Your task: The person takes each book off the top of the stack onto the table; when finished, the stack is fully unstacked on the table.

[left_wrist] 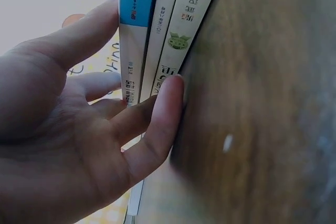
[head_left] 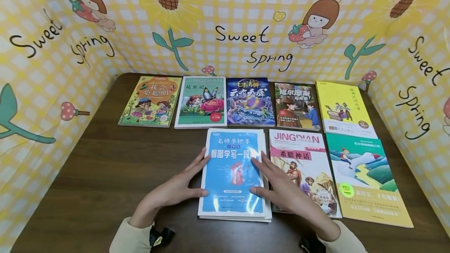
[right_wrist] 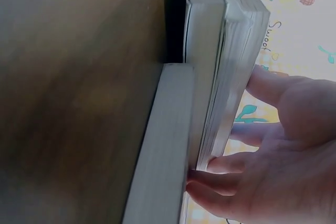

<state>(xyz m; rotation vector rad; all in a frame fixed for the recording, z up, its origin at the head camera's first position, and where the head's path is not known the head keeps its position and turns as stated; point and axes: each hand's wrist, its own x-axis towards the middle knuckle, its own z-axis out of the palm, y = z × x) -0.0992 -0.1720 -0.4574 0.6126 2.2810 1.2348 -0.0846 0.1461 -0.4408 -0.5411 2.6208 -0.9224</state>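
A stack of three books with a light-blue cover on top (head_left: 232, 175) lies on the brown table (head_left: 105, 175), in the front row's middle. My left hand (head_left: 179, 188) is at the stack's left side. Its straight fingers touch the spines (left_wrist: 152, 35) and its thumb lies over the top cover, as the left wrist view shows for the hand (left_wrist: 89, 129). My right hand (head_left: 286, 192) rests on the stack's right edge, fingers stretched over the cover. In the right wrist view its fingers (right_wrist: 236, 163) touch the page edges of the stack (right_wrist: 231, 51).
Five picture books lie in a row at the back (head_left: 251, 102). Right of the stack lie a pink-titled book (head_left: 306, 167), close against it and seen edge-on (right_wrist: 163, 156), and a green-and-yellow one (head_left: 369, 179). Yellow checked "Sweet Spring" walls (head_left: 253, 38) enclose the table on three sides.
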